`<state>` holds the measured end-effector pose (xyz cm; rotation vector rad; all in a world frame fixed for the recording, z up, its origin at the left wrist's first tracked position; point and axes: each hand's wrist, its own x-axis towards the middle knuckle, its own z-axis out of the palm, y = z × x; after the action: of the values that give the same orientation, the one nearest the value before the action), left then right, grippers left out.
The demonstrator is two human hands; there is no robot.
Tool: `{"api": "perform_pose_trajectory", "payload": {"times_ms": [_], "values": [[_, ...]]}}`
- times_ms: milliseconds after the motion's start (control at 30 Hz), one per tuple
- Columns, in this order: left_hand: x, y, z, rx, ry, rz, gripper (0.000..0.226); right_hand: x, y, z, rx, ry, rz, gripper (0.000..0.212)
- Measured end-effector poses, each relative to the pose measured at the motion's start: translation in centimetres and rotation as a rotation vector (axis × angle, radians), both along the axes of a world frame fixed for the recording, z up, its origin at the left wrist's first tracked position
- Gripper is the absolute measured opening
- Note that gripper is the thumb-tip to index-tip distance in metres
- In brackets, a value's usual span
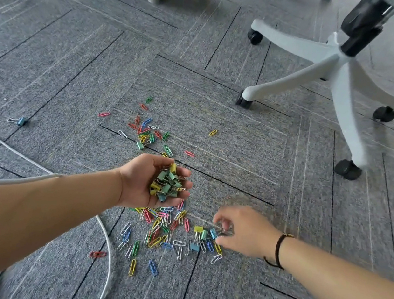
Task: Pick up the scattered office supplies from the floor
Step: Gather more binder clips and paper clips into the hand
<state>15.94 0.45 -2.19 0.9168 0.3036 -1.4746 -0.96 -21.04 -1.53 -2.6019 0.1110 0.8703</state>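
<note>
- Gray carpet (79,77), no writing seen.
- Left hand (144,182) cupped w/ binder clips (166,183), too many to count.
- Right hand (246,232) blurry, fingers on a clip; grip unclear.
- 1 blue clip (19,121) mid-left.

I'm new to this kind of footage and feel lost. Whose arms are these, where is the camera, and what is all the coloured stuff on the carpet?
There is no machine here. A person wears one wide-angle camera on the head, looking forward and down, so both bare arms reach in from the bottom edge. The left hand, palm up, cups a heap of small green and yellow binder clips. The right hand, slightly blurred, reaches down to a few binder clips on the floor. Many coloured wire paper clips lie scattered on the grey carpet tiles. A white office chair base on black castors stands at the upper right, and a white cable curves at the left.
</note>
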Motion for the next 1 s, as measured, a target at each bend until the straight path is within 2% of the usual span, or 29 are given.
{"api": "perform_pose_trajectory", "payload": {"times_ms": [100,367,467,567,633,733,867,1000], "values": [[-0.4,-0.6,0.1,-0.008,0.002,-0.02,0.04,-0.4,0.9,-0.9,-0.011,-0.007,0.058,0.039],[-0.4,0.1,0.5,-0.014,-0.003,-0.026,0.038,0.6,1.3,-0.9,-0.038,-0.029,0.055,0.024],[-0.5,0.3,0.7,0.01,-0.013,-0.014,0.037,1.6,2.1,0.6,0.086,-0.2,-0.085,0.013],[-0.8,0.0,0.7,0.062,-0.025,-0.008,0.037,4.0,4.2,3.7,0.289,-0.445,-0.229,0.014],[-1.0,-0.4,0.8,0.097,-0.033,-0.017,0.034,5.7,5.7,5.3,0.351,-0.57,-0.246,0.016],[-1.4,-1.0,1.3,0.105,-0.062,-0.036,0.033,6.8,7.4,6.0,0.294,-0.672,-0.186,0.023],[-1.7,-0.8,1.4,0.109,-0.049,-0.034,0.032,6.6,6.8,5.3,0.247,-0.648,-0.13,0.033],[-1.0,0.0,0.7,0.068,-0.017,-0.004,0.044,5.3,3.0,3.7,0.184,-0.636,-0.235,0.02]]}}
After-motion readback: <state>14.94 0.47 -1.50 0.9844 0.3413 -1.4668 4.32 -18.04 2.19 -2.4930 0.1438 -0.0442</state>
